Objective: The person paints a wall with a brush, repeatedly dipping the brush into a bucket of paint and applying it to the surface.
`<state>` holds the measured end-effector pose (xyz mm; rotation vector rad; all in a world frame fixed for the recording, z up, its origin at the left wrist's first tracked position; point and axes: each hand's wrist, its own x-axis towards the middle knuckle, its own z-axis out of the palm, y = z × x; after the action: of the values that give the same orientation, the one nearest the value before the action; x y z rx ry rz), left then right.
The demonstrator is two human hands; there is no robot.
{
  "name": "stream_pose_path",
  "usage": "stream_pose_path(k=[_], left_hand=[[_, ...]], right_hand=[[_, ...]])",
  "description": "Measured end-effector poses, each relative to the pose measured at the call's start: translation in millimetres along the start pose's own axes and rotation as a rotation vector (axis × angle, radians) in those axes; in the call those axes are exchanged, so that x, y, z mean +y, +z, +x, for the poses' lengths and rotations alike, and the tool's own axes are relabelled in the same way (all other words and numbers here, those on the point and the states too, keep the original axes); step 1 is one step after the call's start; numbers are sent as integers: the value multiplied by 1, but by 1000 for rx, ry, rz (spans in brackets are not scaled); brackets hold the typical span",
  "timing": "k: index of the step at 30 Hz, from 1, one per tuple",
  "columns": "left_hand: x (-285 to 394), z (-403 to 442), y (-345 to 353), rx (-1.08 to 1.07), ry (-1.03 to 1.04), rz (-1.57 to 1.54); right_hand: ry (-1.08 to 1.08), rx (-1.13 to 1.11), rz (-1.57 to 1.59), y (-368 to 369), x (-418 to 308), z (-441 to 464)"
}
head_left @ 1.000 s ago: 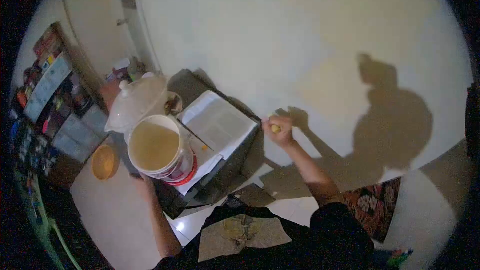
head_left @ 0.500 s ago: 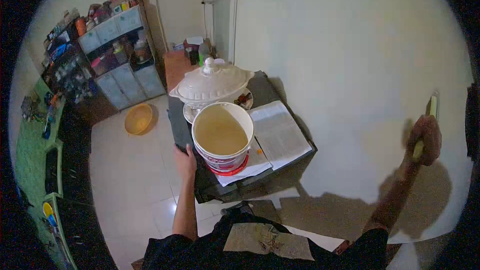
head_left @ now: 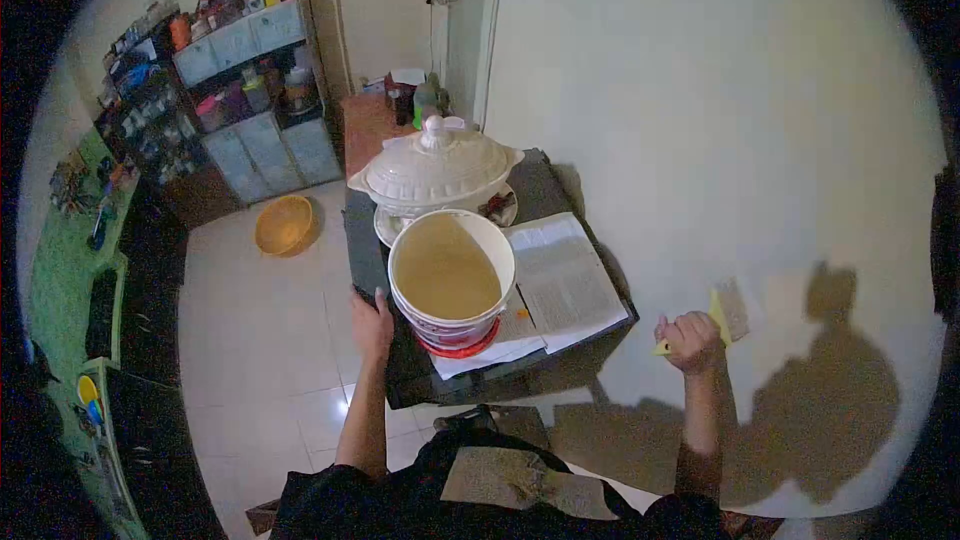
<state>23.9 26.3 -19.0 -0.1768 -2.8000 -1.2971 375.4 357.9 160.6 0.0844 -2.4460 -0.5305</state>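
My right hand (head_left: 692,342) is closed around the yellow handle of a flat paintbrush (head_left: 720,315), in front of the pale wall (head_left: 620,90). The brush's wide bristles point right, toward the wall; I cannot tell whether they touch it. My left hand (head_left: 372,325) grips the left edge of a dark table (head_left: 405,385), thumb apart from the fingers. Beside it on the table stands a white bucket (head_left: 505,275) with a red base, partly filled with cloudy tan liquid (head_left: 440,285).
Behind the bucket sits a lidded white tureen (head_left: 438,170) on a plate. Open printed pages (head_left: 570,280) lie under and beside the bucket. An orange basin (head_left: 285,225) rests on the tiled floor, near a loaded shelf unit (head_left: 250,90). A green counter (head_left: 60,270) runs along the left.
My right hand has come down and left with the paintbrush, from the far right of the wall toward the table. My left hand stays at the table edge. The view has shifted slightly.
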Motion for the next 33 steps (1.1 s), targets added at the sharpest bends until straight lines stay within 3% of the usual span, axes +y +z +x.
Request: stream_pose_path(k=[5, 11, 13, 14, 18, 20, 22, 24, 26, 27, 28, 30, 33], left_hand=[[-11, 4, 8, 18, 36, 29], [-3, 2, 4, -3, -20, -10], [-3, 3, 4, -16, -56, 6], [-1, 3, 4, -28, -70, 23], [-3, 3, 3, -47, -69, 27], [-14, 6, 11, -36, -53, 28], [9, -2, -2, -33, -91, 82], [8, -2, -1, -33, -89, 58], [-6, 2, 7, 14, -20, 15], [-8, 0, 6, 7, -12, 15], [-7, -1, 5, 4, -15, 57], [4, -1, -4, -93, -126, 57], [-4, 2, 4, -46, -62, 16]], right_hand=[[67, 84, 80, 57, -29, -38], [243, 102, 236, 68, -65, -40], [951, 441, 684, 62, -79, -31], [1044, 568, 743, 76, -77, -38], [973, 453, 535, 71, -38, -54], [625, 314, 79, 15, -16, -9], [477, 324, -71, -2, 24, -11], [523, 445, -123, -27, 44, 6], [646, 369, -28, -45, 72, -11], [888, 876, 689, -51, 88, -16], [886, 843, 587, -68, 93, -9], [664, 626, 11, -111, 98, 6], [392, 502, -299, -150, 96, 32]])
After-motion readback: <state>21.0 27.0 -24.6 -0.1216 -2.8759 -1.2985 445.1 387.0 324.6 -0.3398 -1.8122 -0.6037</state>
